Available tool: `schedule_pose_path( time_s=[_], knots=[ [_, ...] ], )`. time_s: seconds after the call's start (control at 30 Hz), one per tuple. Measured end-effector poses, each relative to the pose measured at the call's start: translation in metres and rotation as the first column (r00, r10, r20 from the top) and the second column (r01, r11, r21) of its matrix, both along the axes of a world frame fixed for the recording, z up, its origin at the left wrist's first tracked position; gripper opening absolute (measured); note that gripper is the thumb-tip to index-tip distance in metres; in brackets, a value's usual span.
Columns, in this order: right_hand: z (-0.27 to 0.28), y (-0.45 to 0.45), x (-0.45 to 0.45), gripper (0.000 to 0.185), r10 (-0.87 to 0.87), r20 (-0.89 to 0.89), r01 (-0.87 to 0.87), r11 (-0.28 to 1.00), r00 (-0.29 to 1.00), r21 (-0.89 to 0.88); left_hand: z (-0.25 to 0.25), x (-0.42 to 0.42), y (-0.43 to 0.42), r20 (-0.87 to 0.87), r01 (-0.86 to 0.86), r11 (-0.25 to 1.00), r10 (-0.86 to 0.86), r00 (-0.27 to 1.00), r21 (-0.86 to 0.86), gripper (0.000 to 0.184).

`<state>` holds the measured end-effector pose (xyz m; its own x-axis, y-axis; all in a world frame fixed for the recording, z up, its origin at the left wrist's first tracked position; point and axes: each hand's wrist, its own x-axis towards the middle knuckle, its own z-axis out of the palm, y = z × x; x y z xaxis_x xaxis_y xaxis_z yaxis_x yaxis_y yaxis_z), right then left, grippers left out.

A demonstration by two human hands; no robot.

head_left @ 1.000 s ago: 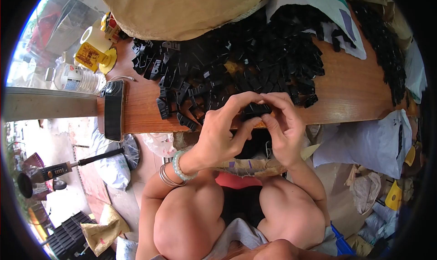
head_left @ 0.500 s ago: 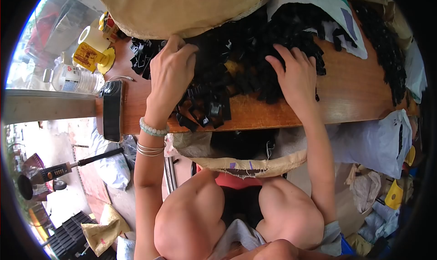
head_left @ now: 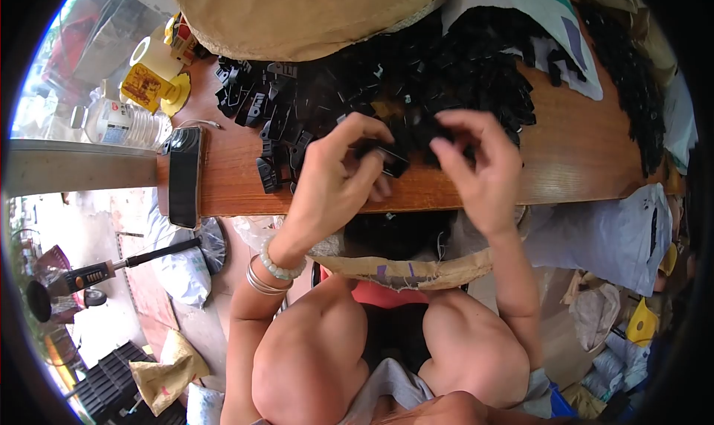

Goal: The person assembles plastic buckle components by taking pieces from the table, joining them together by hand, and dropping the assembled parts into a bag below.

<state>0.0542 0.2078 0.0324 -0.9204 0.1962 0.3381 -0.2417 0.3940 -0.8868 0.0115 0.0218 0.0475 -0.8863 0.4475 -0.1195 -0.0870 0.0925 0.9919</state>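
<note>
Near the table's front edge, my left hand (head_left: pixel 343 171) is closed on a small black plastic part (head_left: pixel 393 162), held between thumb and fingers. To its right, my right hand (head_left: pixel 480 157) has its fingers curled, pinching another black plastic piece (head_left: pixel 427 132); that one is blurred and partly hidden by the fingers. Behind and around both hands spreads a heap of black plastic parts (head_left: pixel 476 68) on the wooden table (head_left: pixel 565 150). Some loose ones lie to the left of my left hand.
A tan sack (head_left: pixel 297 16) sits behind the heap, a white bag (head_left: pixel 520 8) at back right. Left are a phone (head_left: pixel 184 176), a plastic bottle (head_left: pixel 123 124) and a yellow holder (head_left: pixel 152 89). An open sack (head_left: pixel 416 275) hangs between my knees and the table.
Both hands have come back from the heap toward the table's front edge and closer together. Each now holds a black part. Some loose parts at the heap's left front have shifted.
</note>
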Motion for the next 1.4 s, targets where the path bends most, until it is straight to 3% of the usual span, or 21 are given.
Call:
schedule_pose_path(
  time_s=[0.07, 0.2, 0.3, 0.37, 0.43, 0.6, 0.67, 0.73, 0.77, 0.8, 0.9, 0.97, 1.0, 1.07, 1.1, 1.17, 1.2, 1.23, 1.3, 1.33, 1.4],
  knots=[
    [0.004, -0.007, 0.006, 0.024, 0.079, -0.08, -0.073, 0.995, 0.994, 0.07, 0.0, 0.002, 0.006, 0.157, -0.017, 0.994, -0.001, 0.988, 0.109, 0.021],
    [0.006, -0.006, 0.006, 0.023, 0.1, -0.166, -0.074, 0.985, 0.981, 0.157, -0.015, 0.002, 0.002, 0.001, 0.073, 0.989, -0.074, 0.997, 0.129, 0.028],
    [0.006, -0.006, 0.008, 0.023, 0.089, -0.173, -0.06, 0.984, 0.981, 0.169, -0.009, 0.006, 0.0, 0.027, 0.11, 0.99, -0.112, 0.993, 0.086, 0.034],
    [0.007, -0.008, 0.012, 0.024, 0.094, -0.184, -0.064, 0.984, 0.978, 0.165, -0.001, 0.006, 0.0, 0.199, 0.08, 0.983, -0.113, 0.973, 0.168, 0.037],
    [0.006, -0.009, 0.012, 0.024, 0.099, -0.197, -0.068, 0.985, 0.975, 0.16, 0.001, 0.007, -0.001, 0.203, 0.09, 0.982, -0.124, 0.971, 0.168, 0.037],
    [0.003, -0.01, 0.011, 0.027, 0.191, -0.312, -0.068, 0.928, 0.931, 0.366, 0.006, 0.01, 0.001, 0.238, 0.085, 0.981, -0.126, 0.963, 0.177, 0.035],
    [0.006, -0.012, 0.015, 0.027, 0.187, -0.273, -0.1, 0.948, 0.944, 0.301, 0.002, 0.015, 0.0, 0.081, 0.087, 0.975, -0.105, 0.991, 0.204, 0.031],
    [0.004, -0.018, 0.022, 0.029, 0.096, 0.036, -0.087, 0.976, 0.995, -0.197, -0.001, 0.021, 0.001, -0.31, 0.079, 0.997, -0.08, 0.948, -0.017, 0.032],
    [-0.003, -0.014, 0.026, 0.03, 0.165, 0.073, -0.158, 0.983, 0.984, -0.092, -0.001, 0.026, 0.001, -0.284, 0.076, 0.997, -0.076, 0.956, -0.014, 0.034],
    [-0.009, -0.016, 0.029, 0.03, 0.177, -0.006, -0.177, 0.982, 0.984, -0.064, 0.001, 0.031, 0.002, -0.26, 0.073, 0.997, -0.074, 0.963, -0.011, 0.035],
    [-0.006, -0.011, 0.037, 0.027, 0.177, 0.004, -0.175, 0.975, 0.984, -0.137, 0.006, 0.029, -0.004, -0.326, 0.093, 0.993, -0.11, 0.939, -0.067, 0.039],
    [0.003, 0.01, 0.036, 0.02, 0.497, 0.227, -0.469, 0.867, 0.838, -0.167, 0.005, 0.018, -0.016, -0.349, 0.089, 0.991, -0.118, 0.929, -0.1, 0.031],
    [0.003, 0.013, 0.035, 0.02, 0.496, 0.225, -0.468, 0.868, 0.839, -0.167, 0.005, 0.013, -0.019, -0.289, -0.038, 0.986, -0.011, 0.957, -0.164, 0.021],
    [0.003, 0.017, 0.032, 0.011, 0.388, 0.276, -0.389, 0.92, 0.879, -0.053, -0.004, -0.005, -0.027, -0.433, -0.188, 0.929, 0.034, 0.901, -0.318, 0.021],
    [-0.003, 0.02, 0.027, 0.008, 0.327, 0.216, -0.319, 0.945, 0.92, -0.071, -0.003, -0.009, -0.027, -0.436, -0.171, 0.912, -0.01, 0.9, -0.372, 0.023],
    [-0.007, 0.029, 0.011, 0.006, 0.115, 0.143, -0.133, 0.984, 0.983, 0.119, -0.005, -0.013, -0.024, -0.436, -0.154, 0.891, -0.053, 0.899, -0.426, 0.024],
    [-0.008, 0.032, 0.003, 0.006, -0.004, 0.115, -0.021, 0.977, 0.993, 0.214, -0.011, -0.016, -0.02, -0.558, -0.204, 0.845, -0.129, 0.82, -0.495, 0.022],
    [-0.011, 0.036, -0.007, 0.006, -0.004, 0.112, -0.02, 0.976, 0.994, 0.215, -0.016, -0.018, -0.016, -0.659, -0.264, 0.794, -0.215, 0.721, -0.548, 0.02],
    [-0.021, 0.048, -0.026, 0.011, -0.207, -0.091, 0.225, 0.85, 0.974, 0.476, -0.026, -0.021, -0.01, -0.714, -0.341, 0.748, -0.245, 0.656, -0.569, 0.018],
    [-0.022, 0.052, -0.034, 0.011, -0.207, -0.089, 0.224, 0.848, 0.974, 0.48, -0.03, -0.022, -0.007, -0.757, -0.417, 0.696, -0.282, 0.59, -0.585, 0.016],
    [-0.024, 0.059, -0.049, 0.015, -0.273, -0.255, 0.374, 0.677, 0.927, 0.634, -0.032, -0.023, -0.004, -0.785, -0.444, 0.703, -0.267, 0.56, -0.556, 0.011]
  ],
)
